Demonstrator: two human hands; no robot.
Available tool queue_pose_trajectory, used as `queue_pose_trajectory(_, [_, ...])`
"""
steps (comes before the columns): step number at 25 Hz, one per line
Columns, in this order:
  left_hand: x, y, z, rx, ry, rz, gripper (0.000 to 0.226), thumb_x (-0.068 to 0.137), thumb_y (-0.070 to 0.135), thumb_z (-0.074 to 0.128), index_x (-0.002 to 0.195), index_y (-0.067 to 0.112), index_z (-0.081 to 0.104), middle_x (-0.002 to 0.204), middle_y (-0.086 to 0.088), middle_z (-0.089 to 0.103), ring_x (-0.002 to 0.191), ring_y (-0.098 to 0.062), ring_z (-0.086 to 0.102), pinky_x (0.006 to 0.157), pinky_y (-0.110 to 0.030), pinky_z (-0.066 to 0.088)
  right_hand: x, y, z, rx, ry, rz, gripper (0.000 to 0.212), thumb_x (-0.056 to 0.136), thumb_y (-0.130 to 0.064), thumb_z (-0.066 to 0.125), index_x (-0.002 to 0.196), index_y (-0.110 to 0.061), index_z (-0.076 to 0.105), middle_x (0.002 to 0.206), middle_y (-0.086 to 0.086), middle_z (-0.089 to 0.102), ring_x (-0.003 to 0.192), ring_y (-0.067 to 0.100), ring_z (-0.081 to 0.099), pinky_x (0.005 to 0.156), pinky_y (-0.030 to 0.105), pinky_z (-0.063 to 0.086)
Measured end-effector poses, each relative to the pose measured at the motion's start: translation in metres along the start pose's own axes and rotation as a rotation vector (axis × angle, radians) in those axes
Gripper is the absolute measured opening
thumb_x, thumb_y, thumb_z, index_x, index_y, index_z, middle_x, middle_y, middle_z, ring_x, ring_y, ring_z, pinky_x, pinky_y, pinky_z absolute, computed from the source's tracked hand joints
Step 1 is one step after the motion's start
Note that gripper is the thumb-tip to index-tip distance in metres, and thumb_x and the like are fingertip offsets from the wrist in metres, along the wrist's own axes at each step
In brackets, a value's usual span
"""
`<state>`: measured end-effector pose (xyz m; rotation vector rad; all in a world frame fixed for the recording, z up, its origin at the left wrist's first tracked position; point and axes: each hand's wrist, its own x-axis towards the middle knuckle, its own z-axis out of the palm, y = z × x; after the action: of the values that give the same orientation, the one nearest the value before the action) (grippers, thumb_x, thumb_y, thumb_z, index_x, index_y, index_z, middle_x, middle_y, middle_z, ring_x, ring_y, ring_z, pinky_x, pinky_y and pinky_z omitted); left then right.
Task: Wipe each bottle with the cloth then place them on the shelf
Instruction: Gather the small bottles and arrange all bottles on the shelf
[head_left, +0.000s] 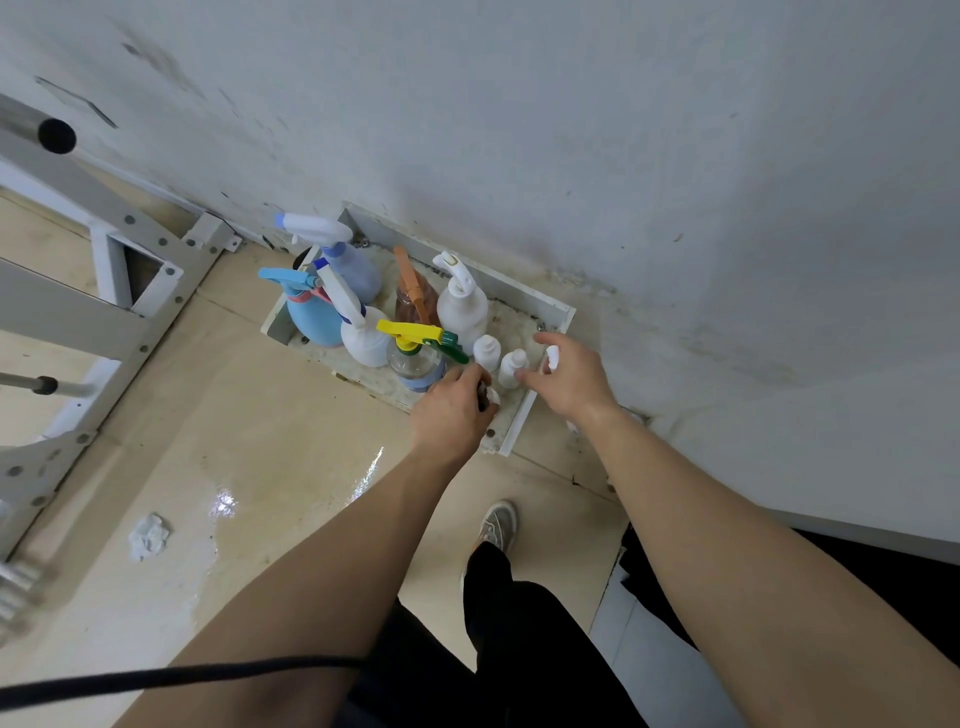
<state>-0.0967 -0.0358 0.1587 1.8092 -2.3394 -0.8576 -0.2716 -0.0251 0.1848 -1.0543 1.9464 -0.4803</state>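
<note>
Through the head camera I am looking down into a shallow white shelf (395, 236) lying against a scuffed wall, its base mottled and grimy. Smooth, rounded plastic spray bottles (358, 270) are crowding it. My right hand (569, 376) is pinching a small white bottle (551, 357) over the shelf's right end. My left hand (449, 410) is curling round a small white object (491, 397) I cannot identify.

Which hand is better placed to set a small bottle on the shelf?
Right: the right hand holds a small white bottle above the shelf; the left hand grips a white wad.
</note>
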Motion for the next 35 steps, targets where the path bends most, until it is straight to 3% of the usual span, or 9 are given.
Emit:
queue_pose_trajectory(3, [-0.001, -0.004, -0.002, -0.033, -0.015, -0.018, 0.028, 0.084, 0.035, 0.068, 0.106, 0.024, 0.056, 0.104, 0.004, 0.063, 0.091, -0.023, 0.061, 0.062, -0.033, 0.045, 0.003, -0.003, -0.008, 0.110, 0.099, 0.033, 0.019, 0.096, -0.026, 0.051, 0.102, -0.010, 0.061, 0.096, 0.002, 0.061, 0.088, 0.021, 0.057, 0.066, 0.029, 0.042])
queue_pose_trajectory(6, [-0.005, -0.011, -0.004, -0.067, -0.019, -0.061, 0.033, 0.083, 0.039, 0.069, 0.112, 0.027, 0.057, 0.107, 0.008, 0.063, 0.093, -0.021, 0.062, 0.064, -0.031, 0.045, 0.020, -0.015, -0.016, 0.144, 0.182, -0.017, 0.026, 0.096, -0.021, 0.044, 0.073, -0.009, 0.045, 0.069, 0.006, 0.045, 0.063, 0.020, 0.044, 0.059, 0.033, 0.035])
queue_pose_trajectory(11, [-0.010, -0.025, -0.012, -0.082, -0.019, -0.102, 0.041, 0.082, 0.042, 0.072, 0.117, 0.027, 0.059, 0.112, 0.010, 0.063, 0.097, -0.019, 0.062, 0.071, -0.032, 0.049, 0.053, -0.037, -0.016, 0.047, 0.217, -0.092, 0.039, 0.098, -0.034, 0.048, 0.060, -0.032, 0.039, 0.079, 0.004, 0.047, 0.073, 0.020, 0.044, 0.068, 0.029, 0.033])
queue_pose_trajectory(15, [-0.010, -0.036, -0.020, -0.149, -0.048, -0.160, 0.034, 0.080, 0.045, 0.074, 0.105, 0.027, 0.060, 0.089, 0.014, 0.060, 0.083, -0.013, 0.059, 0.068, -0.029, 0.049, 0.073, -0.026, 0.001, -0.061, 0.112, -0.009, 0.029, 0.094, -0.045, 0.051, 0.076, -0.028, 0.066, 0.091, 0.010, 0.063, 0.078, 0.028, 0.059, 0.068, 0.033, 0.043])
queue_pose_trajectory(20, [-0.003, -0.053, -0.021, -0.225, -0.248, -0.224, 0.033, 0.077, 0.049, 0.076, 0.096, 0.027, 0.061, 0.084, 0.013, 0.064, 0.084, -0.012, 0.062, 0.070, -0.029, 0.049, 0.075, -0.014, 0.011, -0.074, 0.051, 0.040, 0.031, 0.095, -0.026, 0.058, 0.087, 0.003, 0.064, 0.091, 0.024, 0.067, 0.082, 0.037, 0.062, 0.072, 0.040, 0.049])
queue_pose_trajectory(26, [0.006, -0.062, -0.023, -0.453, -0.427, -0.343, 0.037, 0.076, 0.046, 0.081, 0.100, 0.020, 0.067, 0.094, 0.007, 0.066, 0.087, -0.008, 0.060, 0.071, -0.025, 0.048, 0.064, -0.019, 0.005, 0.118, 0.003, 0.150, 0.051, 0.090, -0.038, 0.069, 0.136, -0.016, 0.058, 0.123, 0.000, 0.062, 0.113, 0.018, 0.058, 0.093, 0.031, 0.045])
queue_pose_trajectory(30, [0.001, -0.057, -0.049, -0.762, -0.615, -0.492, 0.017, 0.087, 0.017, 0.064, 0.101, 0.008, 0.068, 0.100, -0.011, 0.069, 0.092, -0.026, 0.066, 0.087, -0.041, 0.056, 0.019, -0.021, -0.006, 0.260, 0.256, 0.269, 0.040, 0.096, -0.034, 0.058, 0.131, -0.015, 0.057, 0.116, -0.002, 0.058, 0.103, 0.016, 0.054, 0.087, 0.027, 0.040])
queue_pose_trajectory(32, [-0.006, -0.054, -0.067, -0.985, -0.737, -0.569, 0.028, 0.081, 0.009, 0.048, 0.100, 0.002, 0.067, 0.105, -0.023, 0.070, 0.092, -0.034, 0.068, 0.085, -0.040, 0.056, -0.022, -0.019, 0.004, 0.285, 0.400, 0.333, 0.021, 0.098, -0.027, 0.055, 0.114, -0.015, 0.060, 0.106, -0.002, 0.060, 0.095, 0.017, 0.053, 0.081, 0.026, 0.037])
queue_pose_trajectory(35, [-0.015, -0.052, -0.089, -1.249, -0.838, -0.618, 0.038, 0.077, 0.001, 0.032, 0.096, -0.005, 0.064, 0.105, -0.027, 0.069, 0.091, -0.038, 0.071, 0.086, -0.041, 0.059, -0.082, -0.022, 0.046, 0.498, 0.307, 0.376, 0.013, 0.097, -0.027, 0.057, 0.095, -0.015, 0.063, 0.090, -0.001, 0.065, 0.085, 0.020, 0.059, 0.072, 0.030, 0.043])
